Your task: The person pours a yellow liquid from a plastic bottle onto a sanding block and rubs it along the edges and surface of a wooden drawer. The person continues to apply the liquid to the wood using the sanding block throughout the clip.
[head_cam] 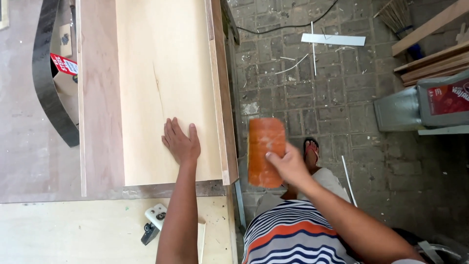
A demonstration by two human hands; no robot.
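Note:
My left hand (181, 143) lies flat, fingers apart, on a pale plywood panel (161, 63) that is framed by raised wooden side strips (222, 98). My right hand (288, 164) grips an orange rectangular sanding block (265, 150) by its lower right side. The block hangs in the air just off the right edge of the panel, over the paved floor. It looks a little blurred.
A dark curved strip (46, 83) and a small red-labelled box (63, 66) lie at the left on the brown workbench (29, 156). A small white fitting (155, 220) rests on the near plywood sheet. Paved floor (312, 98), wood scraps, planks (430, 61) and a grey can (442, 105) are at right.

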